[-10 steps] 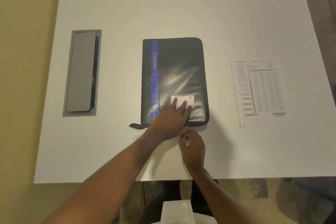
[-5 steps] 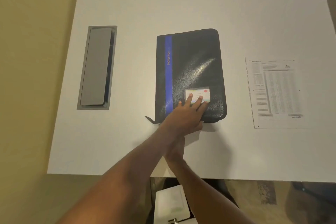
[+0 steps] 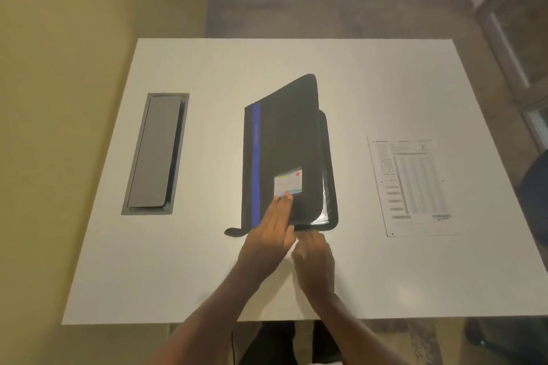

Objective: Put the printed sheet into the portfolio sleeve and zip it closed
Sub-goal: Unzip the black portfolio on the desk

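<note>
A black zip portfolio (image 3: 284,139) with a blue stripe lies in the middle of the white table (image 3: 192,275). Its front cover is lifted along the right side, and a shiny clear sleeve (image 3: 325,206) shows inside at the lower right. My left hand (image 3: 269,234) grips the cover's near edge, fingers on top beside the label card (image 3: 288,184). My right hand (image 3: 314,261) is blurred just below the portfolio's near edge, with nothing seen in it. The printed sheet (image 3: 412,187) lies flat to the right, apart from both hands.
A grey cable hatch (image 3: 155,154) is set into the table at the left. A short black tab (image 3: 234,231) sticks out at the portfolio's near left corner. A yellow wall stands at the left. A dark chair (image 3: 533,195) is at the right edge.
The portfolio lay closed and flat; now its cover is raised on the right. My left hand shifted from pressing down to lifting, and my right hand came out from under my left arm.
</note>
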A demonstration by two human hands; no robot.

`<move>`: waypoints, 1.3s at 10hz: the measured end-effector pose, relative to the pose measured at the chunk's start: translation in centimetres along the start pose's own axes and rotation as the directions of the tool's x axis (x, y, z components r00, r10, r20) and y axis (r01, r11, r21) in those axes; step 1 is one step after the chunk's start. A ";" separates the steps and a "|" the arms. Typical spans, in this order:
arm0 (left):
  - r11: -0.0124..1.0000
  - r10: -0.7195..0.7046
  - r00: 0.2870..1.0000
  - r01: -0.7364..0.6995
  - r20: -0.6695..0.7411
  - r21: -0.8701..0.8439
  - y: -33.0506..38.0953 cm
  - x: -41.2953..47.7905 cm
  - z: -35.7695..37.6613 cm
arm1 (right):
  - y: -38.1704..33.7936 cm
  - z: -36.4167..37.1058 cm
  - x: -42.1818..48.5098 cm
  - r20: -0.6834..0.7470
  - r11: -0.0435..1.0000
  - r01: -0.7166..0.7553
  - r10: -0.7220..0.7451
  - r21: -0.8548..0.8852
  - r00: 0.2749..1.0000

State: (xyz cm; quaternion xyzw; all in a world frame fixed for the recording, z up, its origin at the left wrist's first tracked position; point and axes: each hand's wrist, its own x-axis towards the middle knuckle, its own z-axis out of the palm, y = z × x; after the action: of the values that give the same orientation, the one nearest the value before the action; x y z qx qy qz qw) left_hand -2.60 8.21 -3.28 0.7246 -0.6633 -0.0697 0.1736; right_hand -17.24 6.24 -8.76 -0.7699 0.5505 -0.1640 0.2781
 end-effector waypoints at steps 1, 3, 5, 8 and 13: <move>0.861 -0.266 0.964 0.252 0.031 -0.441 0.0 -1.6 -0.7 | 0.0 -1.8 3.1 -0.069 0.998 -0.011 0.007 -0.057 0.998; 0.744 -0.467 0.884 0.387 -0.011 -0.544 -1.9 -3.8 -1.3 | -1.4 -2.6 8.5 0.339 0.931 0.128 -0.005 -0.342 0.941; 0.567 -0.696 0.713 0.476 -0.082 -0.672 -3.7 -5.7 -2.9 | -1.9 -2.6 10.0 0.409 0.888 0.156 0.039 -0.433 0.912; 0.251 -0.956 0.269 0.553 -0.115 -0.795 -9.5 -7.8 -2.8 | -2.3 -2.4 10.9 0.472 0.837 0.158 0.131 -0.524 0.872; -0.475 -0.880 -0.169 0.362 0.444 -0.802 -16.2 -7.9 -1.1 | -1.4 -2.3 11.1 0.511 0.854 0.177 0.116 -0.490 0.852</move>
State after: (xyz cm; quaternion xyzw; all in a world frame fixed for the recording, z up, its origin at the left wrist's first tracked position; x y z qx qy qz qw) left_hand 12.12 17.17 -8.83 0.7250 0.3101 -0.2730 0.5511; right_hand -13.70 -4.47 -6.67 -0.8397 0.4644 0.2019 0.1960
